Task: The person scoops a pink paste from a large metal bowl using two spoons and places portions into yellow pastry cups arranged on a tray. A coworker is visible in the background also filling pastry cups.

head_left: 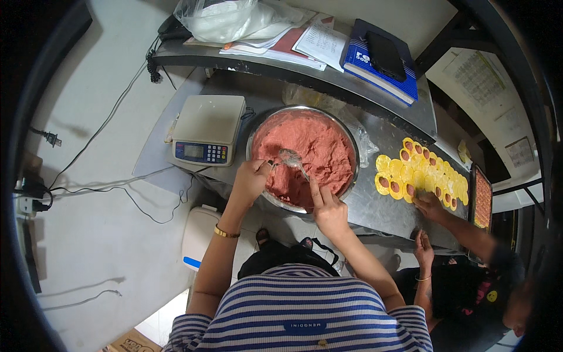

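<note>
A large steel bowl (251, 154) on the metal table holds a heap of pink ground-meat paste (316, 138). My right hand (329, 212) grips a metal spoon (290, 156) by its handle, with the spoon's head over the paste at the bowl's left half. At the bowl's left rim is my left hand (251, 183), its fingers closed close to the spoon's head. A small dark bit shows at those fingertips, but what they hold cannot be made out.
Left of the bowl stands a digital scale (210, 120). Yellow wrappers (419, 176), some topped with pink filling, lie in rows at right. A co-worker's hand (431, 206) reaches over them, near a filled tray (482, 202). Behind, a shelf (193, 56) bears papers, a blue book (375, 76) and a phone (386, 56).
</note>
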`<move>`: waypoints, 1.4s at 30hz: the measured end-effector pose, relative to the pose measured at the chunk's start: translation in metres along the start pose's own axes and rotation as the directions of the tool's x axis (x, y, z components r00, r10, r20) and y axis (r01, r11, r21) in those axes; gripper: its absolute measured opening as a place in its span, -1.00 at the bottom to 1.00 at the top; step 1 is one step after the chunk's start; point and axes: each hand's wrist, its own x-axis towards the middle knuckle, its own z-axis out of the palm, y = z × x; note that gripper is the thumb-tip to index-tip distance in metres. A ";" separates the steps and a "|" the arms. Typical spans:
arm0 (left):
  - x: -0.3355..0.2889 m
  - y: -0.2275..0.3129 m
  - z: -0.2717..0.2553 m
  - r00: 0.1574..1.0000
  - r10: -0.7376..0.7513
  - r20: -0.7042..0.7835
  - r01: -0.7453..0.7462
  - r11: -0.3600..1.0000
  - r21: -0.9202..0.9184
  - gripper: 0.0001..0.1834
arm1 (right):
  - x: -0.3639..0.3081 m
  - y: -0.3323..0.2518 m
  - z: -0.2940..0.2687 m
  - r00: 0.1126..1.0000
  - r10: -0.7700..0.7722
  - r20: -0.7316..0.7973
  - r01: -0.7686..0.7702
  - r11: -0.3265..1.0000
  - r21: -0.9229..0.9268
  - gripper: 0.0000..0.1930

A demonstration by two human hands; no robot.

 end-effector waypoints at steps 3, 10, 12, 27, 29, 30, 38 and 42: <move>-0.003 0.003 -0.001 1.000 0.004 -0.019 -0.004 1.000 -0.008 -0.70 | -0.002 -0.004 0.004 1.000 0.005 0.001 -0.005 0.997 -0.072 -0.24; -0.008 0.007 -0.007 0.998 0.053 -0.038 -0.053 0.999 0.012 -0.71 | 0.001 0.004 0.007 0.997 0.076 -0.029 -0.075 0.996 0.039 -0.29; -0.010 0.005 -0.008 0.995 0.099 -0.033 -0.097 0.993 0.061 -0.72 | 0.008 0.010 0.004 0.976 0.210 0.057 -0.215 0.970 0.116 -0.41; -0.007 0.001 0.018 0.901 0.423 0.096 -0.379 0.660 0.649 -0.85 | 0.023 -0.010 -0.021 0.924 0.315 0.217 -0.355 0.918 0.176 -0.54; 0.000 0.000 0.018 0.914 0.406 0.024 -0.316 0.671 0.671 -0.84 | 0.019 -0.013 -0.032 0.912 0.351 0.215 -0.391 0.902 0.186 -0.54; 0.003 -0.001 0.015 0.918 0.397 -0.010 -0.288 0.682 0.672 -0.84 | 0.018 -0.012 -0.036 0.918 0.365 0.155 -0.390 0.900 0.192 -0.54; 0.002 0.007 0.015 0.913 0.408 -0.010 -0.307 0.704 0.641 -0.84 | 0.022 -0.008 -0.014 0.935 0.343 0.088 -0.354 0.909 0.219 -0.53; -0.002 0.010 0.016 0.925 0.381 0.003 -0.283 0.684 0.672 -0.84 | 0.027 -0.016 -0.015 0.943 0.291 0.162 -0.321 0.924 0.208 -0.49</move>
